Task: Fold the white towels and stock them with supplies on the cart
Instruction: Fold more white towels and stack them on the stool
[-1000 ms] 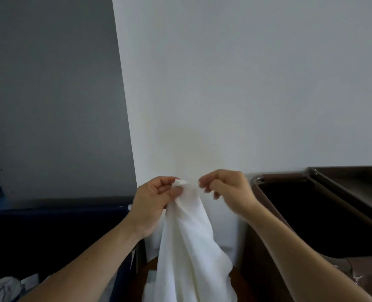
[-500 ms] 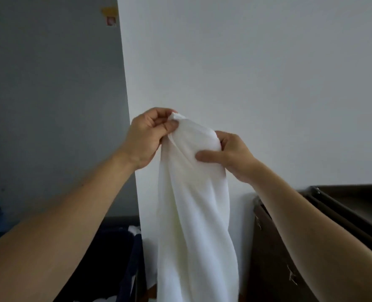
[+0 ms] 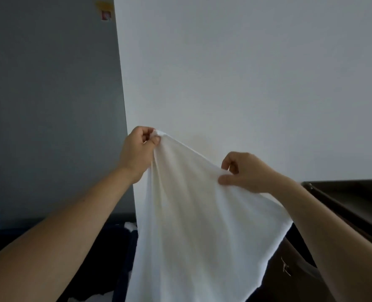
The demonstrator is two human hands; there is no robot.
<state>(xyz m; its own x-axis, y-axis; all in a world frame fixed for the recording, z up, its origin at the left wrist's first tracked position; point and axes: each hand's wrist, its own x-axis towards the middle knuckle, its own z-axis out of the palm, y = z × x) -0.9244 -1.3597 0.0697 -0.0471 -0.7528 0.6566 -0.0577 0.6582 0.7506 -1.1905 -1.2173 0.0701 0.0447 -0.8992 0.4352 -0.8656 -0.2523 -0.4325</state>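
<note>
The thin white cloth towel hangs in the air in front of me, held up at its top edge and spread into a wide, slanting sheet. Its upper edge runs downhill from my left hand to my right hand. Soft vertical folds fan out from the higher corner. The lower part of the towel drops out of view at the bottom of the frame.

My left hand holds the higher corner. The thumb and curled fingers are pressed together on a small bunch of fabric, which pokes out just above the knuckles. The forearm rises from the lower left.

My right hand holds the top edge lower down and well apart from the left hand. The thumb and forefinger pinch the cloth; the remaining fingers are curled loosely above the pinch. The forearm enters from the lower right, in front of the towel's right-hand edge.

Behind the towel stands a plain white wall. A grey wall panel adjoins it on the left, with a small yellow and red sticker near its top. At the right edge sits a dark brown cart with a recessed top. At the lower left is a dark navy bin; a bit of white fabric shows at its near rim.
</note>
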